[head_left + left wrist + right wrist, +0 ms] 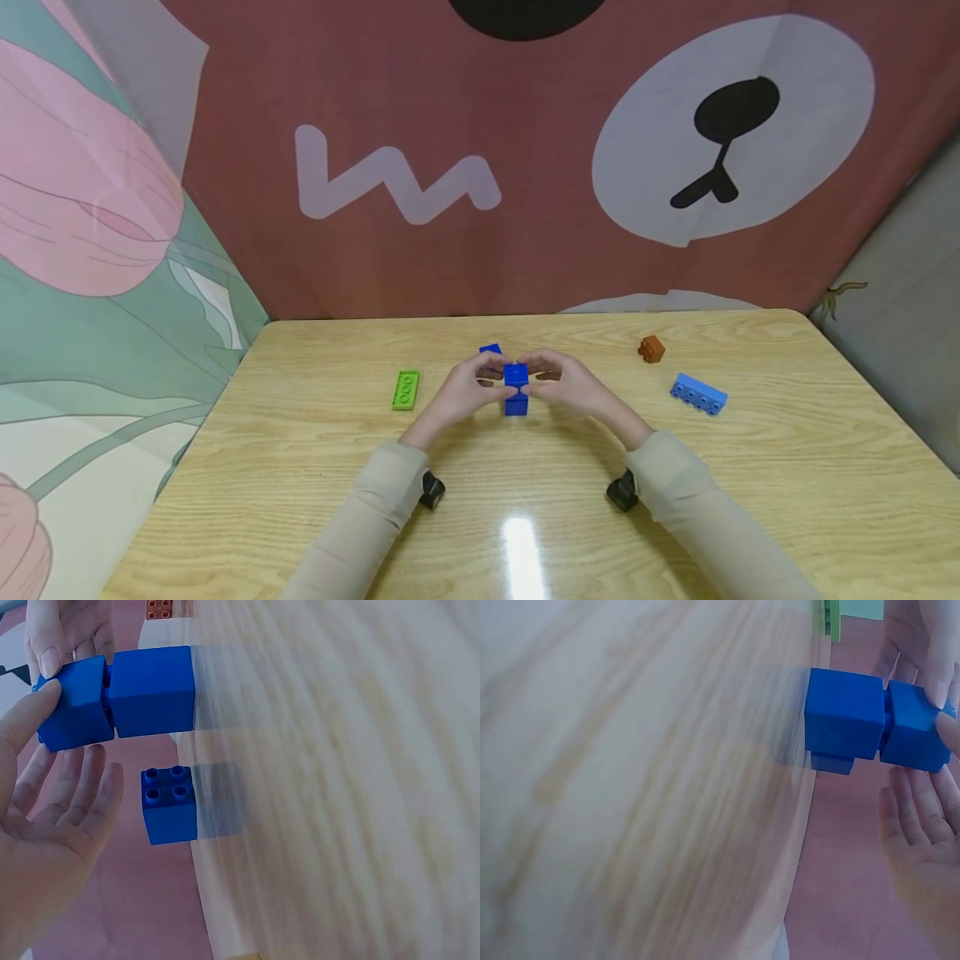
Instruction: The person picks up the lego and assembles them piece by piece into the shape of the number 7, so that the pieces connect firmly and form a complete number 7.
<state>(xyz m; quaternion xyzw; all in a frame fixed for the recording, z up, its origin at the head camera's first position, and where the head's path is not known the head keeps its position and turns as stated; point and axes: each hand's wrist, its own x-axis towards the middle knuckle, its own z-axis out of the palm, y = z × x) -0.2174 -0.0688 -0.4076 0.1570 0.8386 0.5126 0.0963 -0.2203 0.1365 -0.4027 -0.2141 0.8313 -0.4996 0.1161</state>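
Two blue toy building blocks stand one above the other on the table. My left hand (467, 390) and right hand (572, 385) pinch the upper blue block (516, 374) from both sides, thumbs on its near face. Beneath it, the lower blue block (154, 691) rests on the tabletop. In both wrist views the upper block sits slightly tilted, and a narrow gap with studs shows between the two. Another blue block (169, 817), studs up, stands on the table just behind my left hand, partly hidden by it in the head view.
A green flat brick (406, 390) lies to the left on the wooden table (525, 483). Off to the right are a small brown brick (652, 349) and a longer light-blue brick (699, 394), both tipped on their sides. A printed cloth (420, 267) hangs behind the table's far edge.
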